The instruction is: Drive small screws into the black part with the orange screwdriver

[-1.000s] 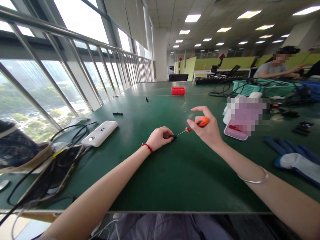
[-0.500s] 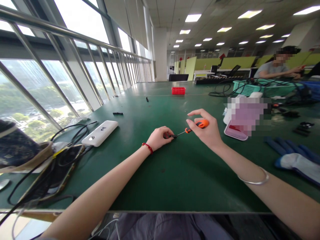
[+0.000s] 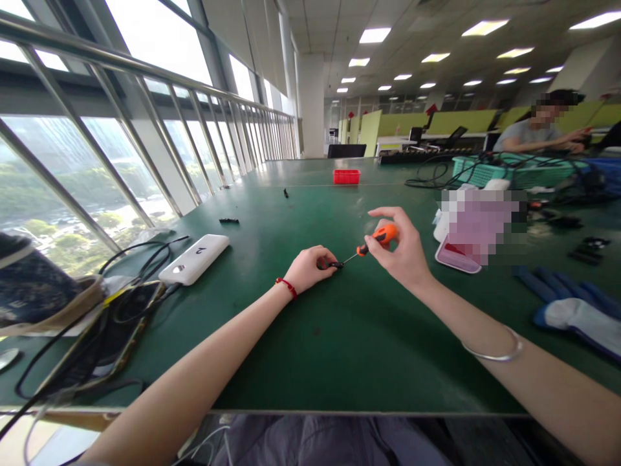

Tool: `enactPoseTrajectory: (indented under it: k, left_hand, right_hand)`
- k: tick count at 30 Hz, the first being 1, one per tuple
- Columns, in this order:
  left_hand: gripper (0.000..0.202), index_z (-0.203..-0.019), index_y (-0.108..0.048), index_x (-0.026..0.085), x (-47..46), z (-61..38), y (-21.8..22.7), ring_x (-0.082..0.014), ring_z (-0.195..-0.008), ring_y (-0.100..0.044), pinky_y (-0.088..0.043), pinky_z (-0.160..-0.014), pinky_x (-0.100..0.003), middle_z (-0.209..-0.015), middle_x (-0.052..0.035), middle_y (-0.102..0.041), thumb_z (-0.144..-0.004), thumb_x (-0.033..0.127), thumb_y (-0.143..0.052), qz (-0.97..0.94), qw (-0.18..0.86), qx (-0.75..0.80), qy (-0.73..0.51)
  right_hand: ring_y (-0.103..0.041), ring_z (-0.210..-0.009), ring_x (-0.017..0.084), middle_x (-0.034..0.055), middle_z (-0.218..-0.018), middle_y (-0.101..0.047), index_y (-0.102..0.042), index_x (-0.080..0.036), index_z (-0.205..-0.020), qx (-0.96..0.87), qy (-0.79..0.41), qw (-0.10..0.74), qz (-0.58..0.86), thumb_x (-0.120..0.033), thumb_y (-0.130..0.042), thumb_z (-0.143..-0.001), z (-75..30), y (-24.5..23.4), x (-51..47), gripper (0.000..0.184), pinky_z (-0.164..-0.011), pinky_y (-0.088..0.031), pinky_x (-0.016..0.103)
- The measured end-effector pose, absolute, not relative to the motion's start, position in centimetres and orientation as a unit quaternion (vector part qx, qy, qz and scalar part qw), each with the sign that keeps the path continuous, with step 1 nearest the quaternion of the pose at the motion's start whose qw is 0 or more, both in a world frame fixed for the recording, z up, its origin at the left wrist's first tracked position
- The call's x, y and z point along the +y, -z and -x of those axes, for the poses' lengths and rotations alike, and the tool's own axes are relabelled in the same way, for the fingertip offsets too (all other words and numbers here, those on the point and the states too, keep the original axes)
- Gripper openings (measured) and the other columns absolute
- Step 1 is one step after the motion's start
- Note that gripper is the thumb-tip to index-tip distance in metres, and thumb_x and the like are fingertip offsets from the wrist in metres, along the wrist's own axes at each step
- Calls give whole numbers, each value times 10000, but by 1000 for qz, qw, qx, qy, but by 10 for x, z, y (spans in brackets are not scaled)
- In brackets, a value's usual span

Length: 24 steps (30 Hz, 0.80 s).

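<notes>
My left hand (image 3: 307,268) rests on the green table (image 3: 339,336), fingers curled shut on a small black part (image 3: 332,265). My right hand (image 3: 400,249) is closed around the orange handle of a small screwdriver (image 3: 373,239). Its thin metal shaft slants down and left, and the tip meets the black part at my left fingertips. A red cord circles my left wrist and a silver bangle my right forearm.
A white power bank (image 3: 194,258) and a phone with tangled cables (image 3: 97,330) lie at the left. Blue gloves (image 3: 567,301) and a pink phone (image 3: 456,259) lie at the right. A red bin (image 3: 346,176) and a teal basket (image 3: 514,169) stand farther back. Another person (image 3: 538,129) sits at far right.
My right hand has shifted its grip and rolled the screwdriver handle, tilting it a little steeper. The left hand and the black part have stayed put.
</notes>
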<state>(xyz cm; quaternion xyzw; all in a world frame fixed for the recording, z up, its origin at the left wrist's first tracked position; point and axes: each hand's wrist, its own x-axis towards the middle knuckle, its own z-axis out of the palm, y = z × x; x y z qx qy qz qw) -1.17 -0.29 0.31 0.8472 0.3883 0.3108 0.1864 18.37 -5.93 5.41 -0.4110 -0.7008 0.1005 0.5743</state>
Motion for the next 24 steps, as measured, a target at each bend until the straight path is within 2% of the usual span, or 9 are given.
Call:
enactPoseTrajectory:
  k: [2,4,7,9,11,14,16,21,24]
  left_hand:
    - [114,-802,-681,156,-3,12,-3,-103,-624,-540,-459,-598,-222,-763,-15,-620,-714,211,-633,-846,187,391,-312]
    - [118,-803,-682,153,-3,12,-3,-104,-625,-540,-459,-597,-222,-760,-16,-619,-713,212,-634,-845,186,391,-312]
    - [127,-816,-686,155,-2,12,-2,-106,-634,-542,-463,-609,-224,-761,-18,-618,-718,214,-631,-848,185,387,-310]
    - [126,-816,-687,158,-2,12,-2,-107,-638,-543,-463,-611,-223,-765,-19,-619,-719,216,-629,-850,183,386,-309]
    - [123,-812,-685,158,-2,12,-2,-106,-636,-543,-463,-609,-223,-767,-19,-620,-720,216,-629,-849,182,388,-310]
    - [122,-810,-683,157,-3,12,-2,-106,-633,-546,-466,-609,-224,-761,-16,-622,-714,215,-635,-845,184,392,-313]
    - [123,-809,-683,157,-3,12,-2,-106,-633,-547,-467,-609,-225,-761,-16,-623,-709,212,-638,-844,184,393,-314]
    - [114,-806,-683,162,-2,12,-2,-107,-637,-549,-467,-606,-219,-762,-16,-626,-711,198,-631,-847,183,389,-311]
    - [117,-808,-684,161,-2,13,-1,-108,-637,-549,-469,-606,-220,-757,-17,-626,-712,205,-633,-847,184,388,-312]
  right_hand:
    - [-510,-605,119,-21,-773,-552,-460,-224,-1110,-696,-88,585,407,-266,-619,-688,-184,-53,-59,454,-530,-402,238]
    - [-504,-579,122,-31,-739,-553,-456,-224,-1122,-686,-76,575,439,-299,-646,-673,-184,-54,-59,493,-530,-399,244]
    - [-459,-481,114,-70,-536,-462,-543,-210,-980,-673,-78,549,489,-373,-633,-715,-183,-56,-61,323,-555,-394,259]
    - [-458,-467,113,-68,-498,-436,-571,-205,-886,-674,-90,548,487,-378,-596,-751,-183,-57,-61,221,-566,-394,262]
    - [-482,-506,121,-59,-535,-460,-569,-206,-903,-687,-84,558,459,-330,-591,-746,-184,-56,-60,201,-591,-407,265]
    - [-539,-631,142,-30,-682,-547,-515,-212,-1028,-710,-59,575,403,-255,-599,-700,-186,-55,-56,341,-670,-434,282]
    - [-535,-615,142,-30,-696,-557,-494,-214,-1051,-703,-50,574,416,-273,-612,-689,-187,-54,-56,386,-654,-435,284]
    - [-468,-488,113,-37,-574,-516,-576,-206,-799,-665,-64,549,501,-388,-590,-749,-187,-54,-57,189,-548,-383,264]
    - [-497,-545,115,-25,-664,-551,-576,-206,-886,-685,-81,567,450,-312,-585,-747,-187,-54,-55,175,-582,-407,263]
